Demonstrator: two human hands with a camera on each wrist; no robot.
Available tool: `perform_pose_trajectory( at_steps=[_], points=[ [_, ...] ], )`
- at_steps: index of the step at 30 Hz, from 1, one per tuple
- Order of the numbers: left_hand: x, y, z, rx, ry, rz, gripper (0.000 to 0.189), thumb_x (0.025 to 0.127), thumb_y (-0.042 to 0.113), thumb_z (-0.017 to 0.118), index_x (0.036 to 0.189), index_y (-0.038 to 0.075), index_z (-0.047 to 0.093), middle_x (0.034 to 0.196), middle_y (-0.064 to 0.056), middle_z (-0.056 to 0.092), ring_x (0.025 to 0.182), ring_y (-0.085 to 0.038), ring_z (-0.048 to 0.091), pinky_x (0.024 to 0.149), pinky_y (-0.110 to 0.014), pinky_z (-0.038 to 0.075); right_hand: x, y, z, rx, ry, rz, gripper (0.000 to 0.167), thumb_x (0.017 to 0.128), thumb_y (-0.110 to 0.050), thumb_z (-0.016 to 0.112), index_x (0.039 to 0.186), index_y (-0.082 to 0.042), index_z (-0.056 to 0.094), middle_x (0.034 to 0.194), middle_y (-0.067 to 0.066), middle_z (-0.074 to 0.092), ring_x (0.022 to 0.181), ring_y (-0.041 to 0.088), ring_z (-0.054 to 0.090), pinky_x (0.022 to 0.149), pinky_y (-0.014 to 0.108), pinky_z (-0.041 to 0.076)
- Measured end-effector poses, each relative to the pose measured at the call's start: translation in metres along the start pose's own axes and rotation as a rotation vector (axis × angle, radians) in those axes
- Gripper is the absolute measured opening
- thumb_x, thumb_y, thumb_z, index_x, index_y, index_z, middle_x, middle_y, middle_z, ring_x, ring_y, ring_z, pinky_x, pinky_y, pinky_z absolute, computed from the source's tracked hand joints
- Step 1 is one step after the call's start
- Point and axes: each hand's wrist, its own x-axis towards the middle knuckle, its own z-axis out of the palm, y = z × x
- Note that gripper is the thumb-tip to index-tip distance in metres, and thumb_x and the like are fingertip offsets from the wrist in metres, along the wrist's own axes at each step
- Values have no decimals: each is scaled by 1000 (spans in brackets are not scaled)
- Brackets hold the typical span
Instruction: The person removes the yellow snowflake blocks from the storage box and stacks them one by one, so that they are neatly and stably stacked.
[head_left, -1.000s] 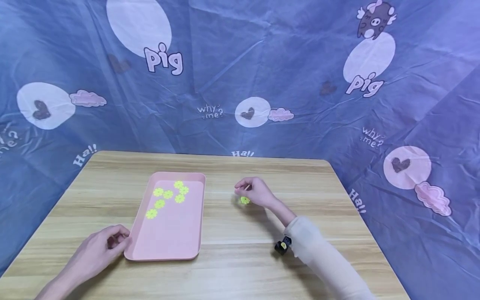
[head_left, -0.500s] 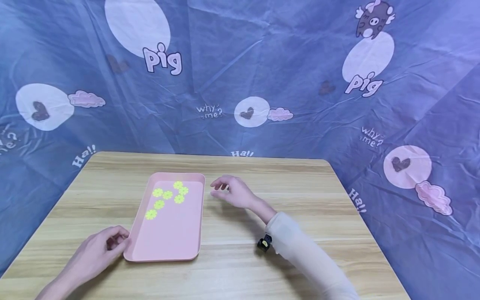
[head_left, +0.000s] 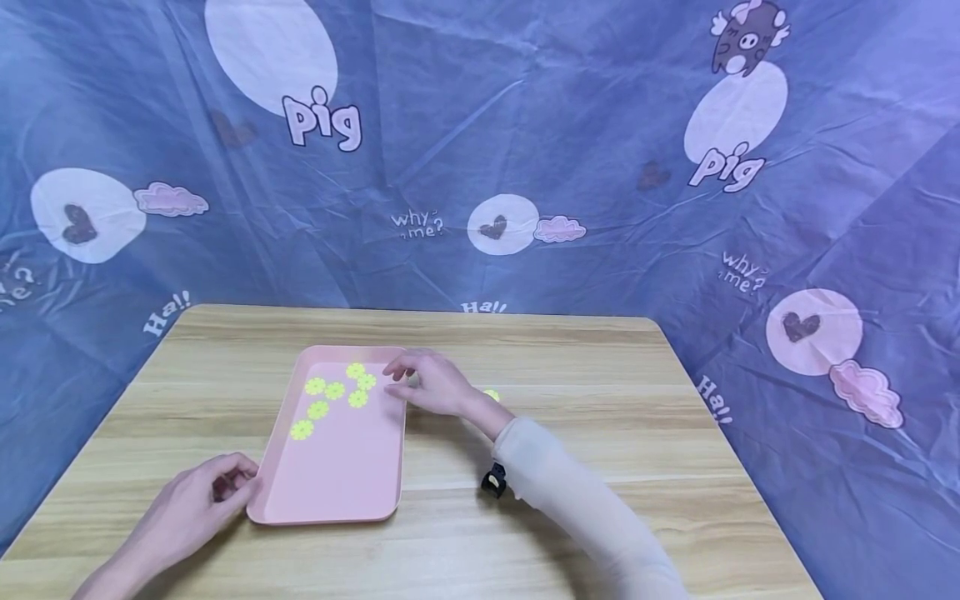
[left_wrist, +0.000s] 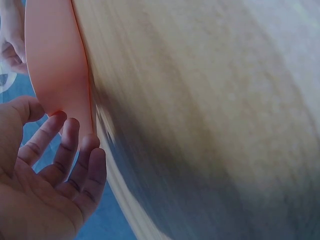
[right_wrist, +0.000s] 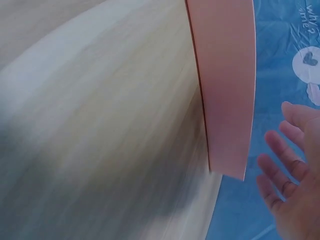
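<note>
Left hand (head_left: 197, 504) pinches tray (head_left: 337, 479) at near-left corner, likely steadying; right hand (head_left: 437, 385) over right edge near flowers (head_left: 357, 399), fingers apart

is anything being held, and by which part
The left hand holds the pink tray by its left edge, near a corner; whether the right hand holds anything can't be told.

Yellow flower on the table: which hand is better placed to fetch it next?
Probably the right hand: the flower lies on its side of the tray; the left hand is at the opposite edge.
</note>
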Motion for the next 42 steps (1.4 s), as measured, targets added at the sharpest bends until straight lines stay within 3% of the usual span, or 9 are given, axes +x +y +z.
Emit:
perform_pose_trajectory(
  at_steps=[12,19,25,34,42],
  points=[
    [1,0,-2,1,-9,-9,16,91,14,79,88,27,70,74,20,59,70,10,47,64,-21,42,28,-14,22,-135,-59,-16,28,98,-35,74,122,-21,76,114,-6,77,109,11,67,97,23,50],
    [1,0,-1,-2,-7,-5,18,91,14,79,88,29,69,74,20,59,70,10,47,64,-21,42,38,-16,33,-169,-70,-40,24,97,-35,75,117,-22,79,103,-9,78,93,4,67,92,18,48],
    [2,-1,0,-4,5,6,20,90,13,80,87,30,68,74,21,58,70,10,47,63,-21,42,41,-13,41,-196,-106,-10,25,96,-35,77,117,-22,78,97,-10,78,80,-2,63,83,14,48],
    [1,-1,1,-7,8,9,19,90,13,80,88,29,69,74,21,58,70,10,47,63,-21,42,43,-13,49,-275,-122,33,25,97,-37,76,118,-23,79,100,-10,77,85,0,64,80,15,46],
    [-1,0,3,-11,13,9,19,90,13,80,88,28,69,74,22,58,70,10,47,63,-20,42,45,-17,53,-356,-113,20,24,97,-40,75,116,-26,80,101,-11,77,86,2,64,77,15,46]
  ],
)
